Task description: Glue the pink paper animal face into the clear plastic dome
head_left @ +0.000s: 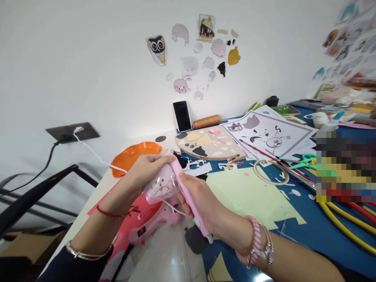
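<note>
Right fingers (185,204) curled round one pink tool (197,217), left fingers (165,159) closed on one clear plastic item (163,182)

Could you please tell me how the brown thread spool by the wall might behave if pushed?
The brown thread spool would probably roll, since it is roughly cylindrical and lies on its side. Its coarse-looking surface suggests it may not be slippery.

Phone (182,116) left of spool (207,122); board (210,148) before both (paper sheet (268,127) at right).
</note>
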### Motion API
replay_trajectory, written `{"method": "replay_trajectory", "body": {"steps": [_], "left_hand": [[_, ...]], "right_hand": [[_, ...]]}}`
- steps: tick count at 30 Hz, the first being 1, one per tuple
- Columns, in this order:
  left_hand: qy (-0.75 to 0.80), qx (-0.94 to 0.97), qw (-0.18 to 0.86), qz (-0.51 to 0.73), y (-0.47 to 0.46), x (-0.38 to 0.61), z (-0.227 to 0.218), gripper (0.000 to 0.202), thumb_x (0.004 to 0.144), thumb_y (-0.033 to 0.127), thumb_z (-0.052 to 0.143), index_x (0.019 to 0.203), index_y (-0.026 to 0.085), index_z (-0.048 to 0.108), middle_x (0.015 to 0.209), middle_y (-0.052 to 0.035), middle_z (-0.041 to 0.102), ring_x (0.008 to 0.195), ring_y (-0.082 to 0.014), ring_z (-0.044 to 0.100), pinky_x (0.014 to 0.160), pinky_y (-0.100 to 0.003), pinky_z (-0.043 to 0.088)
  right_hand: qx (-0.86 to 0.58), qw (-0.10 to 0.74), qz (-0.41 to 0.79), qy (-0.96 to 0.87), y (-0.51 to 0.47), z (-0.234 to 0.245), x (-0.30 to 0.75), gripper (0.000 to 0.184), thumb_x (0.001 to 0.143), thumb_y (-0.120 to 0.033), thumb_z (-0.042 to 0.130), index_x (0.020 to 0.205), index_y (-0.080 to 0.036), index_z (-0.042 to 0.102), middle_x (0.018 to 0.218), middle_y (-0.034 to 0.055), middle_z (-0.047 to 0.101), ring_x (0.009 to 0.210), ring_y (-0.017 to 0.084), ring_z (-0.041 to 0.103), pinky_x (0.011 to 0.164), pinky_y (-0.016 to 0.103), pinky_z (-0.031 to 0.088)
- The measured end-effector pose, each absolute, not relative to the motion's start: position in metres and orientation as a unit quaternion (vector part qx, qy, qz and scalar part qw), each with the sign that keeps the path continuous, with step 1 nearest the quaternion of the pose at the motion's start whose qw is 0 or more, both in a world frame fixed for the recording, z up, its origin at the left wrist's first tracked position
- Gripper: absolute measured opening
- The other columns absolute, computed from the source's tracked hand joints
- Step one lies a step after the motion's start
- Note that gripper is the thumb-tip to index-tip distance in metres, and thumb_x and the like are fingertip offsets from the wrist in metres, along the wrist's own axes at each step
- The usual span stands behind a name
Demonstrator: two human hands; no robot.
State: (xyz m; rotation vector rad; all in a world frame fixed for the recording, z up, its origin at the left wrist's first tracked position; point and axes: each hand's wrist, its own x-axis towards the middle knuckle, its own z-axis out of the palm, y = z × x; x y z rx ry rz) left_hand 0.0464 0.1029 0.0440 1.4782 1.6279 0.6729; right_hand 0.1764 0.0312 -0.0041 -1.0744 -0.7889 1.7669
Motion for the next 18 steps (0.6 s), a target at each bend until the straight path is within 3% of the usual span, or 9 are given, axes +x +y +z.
{"method": "replay_trajectory", "body": {"steps": [18], "left_hand": [[0.652,0.588,0.397,0.267,0.101,0.0441,0.0448,0.036,0.065,0.048,0.067,0.05,0.02,0.05,0.047,0.0022,0.048,0.04,-0.0105,0.045,0.039,-0.024,0.032]], "right_hand": [[-0.429,0.47,0.692,-0.342,0.0309,-0.0067,0.174,0.035,0.091,-0.042,0.043,0.065,-0.019,0.045,0.049,-0.0066,0.045,0.031,0.004,0.034,0.03,0.017,0.026]]}}
